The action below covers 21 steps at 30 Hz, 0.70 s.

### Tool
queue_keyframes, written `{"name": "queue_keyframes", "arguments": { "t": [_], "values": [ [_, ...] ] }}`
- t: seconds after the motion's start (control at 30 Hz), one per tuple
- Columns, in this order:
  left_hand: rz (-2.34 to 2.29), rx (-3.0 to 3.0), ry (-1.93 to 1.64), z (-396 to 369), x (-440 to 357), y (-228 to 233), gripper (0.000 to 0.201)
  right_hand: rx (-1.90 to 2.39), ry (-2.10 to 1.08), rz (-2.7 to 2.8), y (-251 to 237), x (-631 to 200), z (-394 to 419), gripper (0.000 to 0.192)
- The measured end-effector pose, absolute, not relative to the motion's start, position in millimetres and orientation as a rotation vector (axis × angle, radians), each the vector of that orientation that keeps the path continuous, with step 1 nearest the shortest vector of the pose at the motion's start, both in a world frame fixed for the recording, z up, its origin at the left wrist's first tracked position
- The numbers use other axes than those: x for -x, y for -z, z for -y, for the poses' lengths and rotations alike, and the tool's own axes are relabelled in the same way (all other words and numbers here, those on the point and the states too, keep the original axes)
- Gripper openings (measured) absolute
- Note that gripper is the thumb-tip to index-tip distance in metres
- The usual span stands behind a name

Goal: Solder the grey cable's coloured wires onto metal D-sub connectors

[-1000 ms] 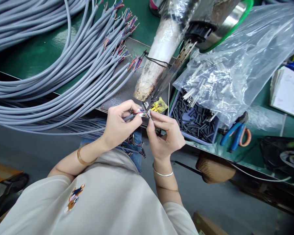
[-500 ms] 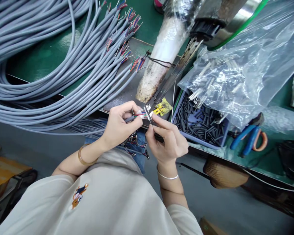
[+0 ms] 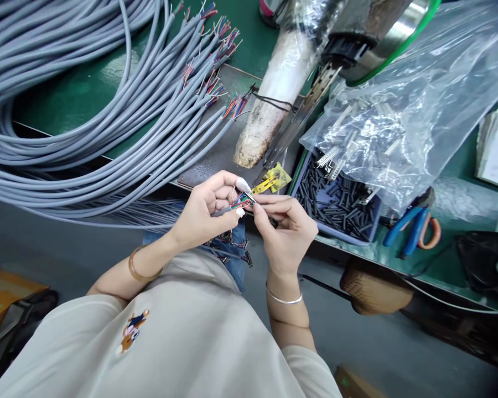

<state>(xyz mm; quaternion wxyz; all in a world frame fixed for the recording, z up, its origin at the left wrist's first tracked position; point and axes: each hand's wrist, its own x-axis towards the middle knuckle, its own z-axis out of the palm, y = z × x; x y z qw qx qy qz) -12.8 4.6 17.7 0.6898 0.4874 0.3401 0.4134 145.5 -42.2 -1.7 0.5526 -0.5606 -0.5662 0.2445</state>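
Observation:
My left hand [image 3: 205, 213] pinches the stripped end of a grey cable [image 3: 222, 210], its coloured inner wires [image 3: 242, 200] fanned out between thumb and forefinger. My right hand [image 3: 285, 232] meets it fingertip to fingertip and pinches a small metal connector strip at the wire ends; the strip is mostly hidden by the fingers. Both hands hover just in front of the bench edge, above my lap, where several small dark metal parts [image 3: 232, 243] lie on blue cloth.
A big bundle of grey cables [image 3: 87, 110] with stripped coloured ends covers the green bench at left. A wrapped machine nose [image 3: 269, 105] points down at centre. A blue tray of black sleeves [image 3: 336, 202], a clear bag of metal parts [image 3: 398, 121] and blue-orange pliers [image 3: 415, 229] lie right.
My hands have closed in on each other; the metal strip, plainly seen before, is now tucked under my right fingertips against the wires. The view shifted slightly.

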Motion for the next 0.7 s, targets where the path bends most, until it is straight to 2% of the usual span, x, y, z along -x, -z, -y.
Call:
{"name": "queue_keyframes", "arguments": {
  "t": [0.1, 0.17, 0.3, 0.47, 0.57, 0.7],
  "values": [
    [-0.751, -1.151, -0.958, -3, 14, -15, 0.036, 1.321, -0.602, 1.296, 1, -143, 43, 0.013],
    [-0.777, -1.280, -0.998, -1, 14, -11, 0.029, 1.343, -0.545, 1.306, 0, -144, 44, 0.012],
    [-0.848, -1.714, -1.114, 3, 17, -4, 0.012, 1.364, -0.281, 1.455, -1, -146, 46, 0.012],
    [-0.899, -2.217, -1.340, 7, 16, 8, 0.012, 1.337, 0.036, 1.639, 2, -147, 47, 0.020],
    [-0.908, -2.261, -1.397, 8, 14, 10, 0.013, 1.340, -0.058, 1.606, 4, -147, 47, 0.018],
    [-0.908, -1.942, -1.318, 7, 13, 3, 0.006, 1.351, -0.226, 1.518, 6, -148, 45, 0.014]
  ]
}}
